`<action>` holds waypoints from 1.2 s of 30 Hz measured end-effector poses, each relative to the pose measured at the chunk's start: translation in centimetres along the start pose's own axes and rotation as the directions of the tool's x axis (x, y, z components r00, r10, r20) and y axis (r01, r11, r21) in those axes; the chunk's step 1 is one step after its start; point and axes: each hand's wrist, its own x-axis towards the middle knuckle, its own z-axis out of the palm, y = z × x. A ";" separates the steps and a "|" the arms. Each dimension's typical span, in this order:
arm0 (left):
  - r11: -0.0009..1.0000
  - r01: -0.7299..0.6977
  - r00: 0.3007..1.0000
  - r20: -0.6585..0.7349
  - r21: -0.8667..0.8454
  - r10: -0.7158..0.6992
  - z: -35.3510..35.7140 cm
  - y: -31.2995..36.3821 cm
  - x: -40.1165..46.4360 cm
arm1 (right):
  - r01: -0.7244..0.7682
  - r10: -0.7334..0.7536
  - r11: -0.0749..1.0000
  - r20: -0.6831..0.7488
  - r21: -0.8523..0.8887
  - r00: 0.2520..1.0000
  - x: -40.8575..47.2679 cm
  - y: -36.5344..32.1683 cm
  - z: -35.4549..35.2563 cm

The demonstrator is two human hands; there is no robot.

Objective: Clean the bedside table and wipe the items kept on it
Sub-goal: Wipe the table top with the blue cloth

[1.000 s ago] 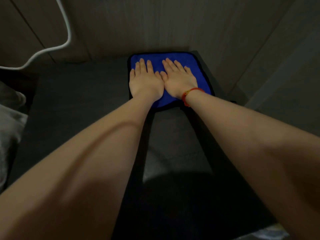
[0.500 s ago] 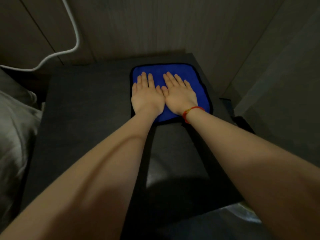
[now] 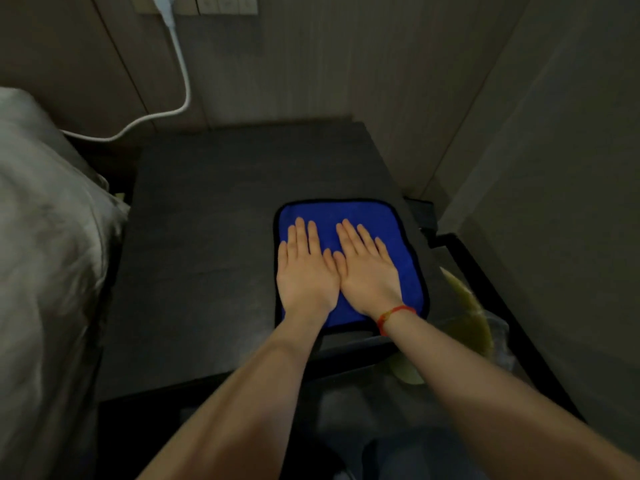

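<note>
A blue cloth (image 3: pixel 398 233) with a black border lies flat on the dark bedside table (image 3: pixel 207 237), near the table's front right corner. My left hand (image 3: pixel 304 271) and my right hand (image 3: pixel 367 271) press side by side on the cloth, palms down, fingers straight. A red band circles my right wrist. No other items show on the tabletop.
Pale bedding (image 3: pixel 45 254) lies along the left of the table. A white cable (image 3: pixel 180 81) hangs from a wall socket at the back. To the right, a black frame (image 3: pixel 485 271) holds a yellowish thing (image 3: pixel 471 323). Walls close in behind and to the right.
Both hands have slid the cloth from the table's back right toward its front edge. The view has tilted, so more of the bedding and the wall socket shows.
</note>
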 end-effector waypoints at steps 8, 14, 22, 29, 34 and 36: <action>1.000 -0.005 1.000 -0.005 0.001 0.005 0.2 0.1 -1.9 | -0.005 0.005 1.000 -0.015 -0.008 1.000 -2.2 0.0 0.2; 1.000 -0.017 1.000 -0.009 0.010 0.017 0.4 0.1 0.5 | 0.007 -0.007 1.000 0.002 -0.009 1.000 0.8 0.6 0.0; 0.999 -0.041 0.999 -0.015 0.036 0.041 0.1 1.2 10.3 | -0.012 0.012 1.000 -0.001 0.005 1.000 10.1 1.9 -0.9; 0.997 -0.053 0.998 -0.020 0.061 0.054 0.2 2.5 20.6 | -0.026 0.026 1.000 -0.005 0.005 1.000 19.9 3.9 -1.5; 0.997 -0.037 0.999 -0.016 0.070 0.038 0.1 3.3 25.2 | -0.013 0.013 0.999 0.002 -0.034 1.000 25.0 4.9 -1.9; 0.997 -0.035 0.999 -0.023 0.068 0.036 0.2 3.4 26.0 | -0.005 0.005 0.999 -0.001 -0.048 1.000 26.0 5.1 -2.0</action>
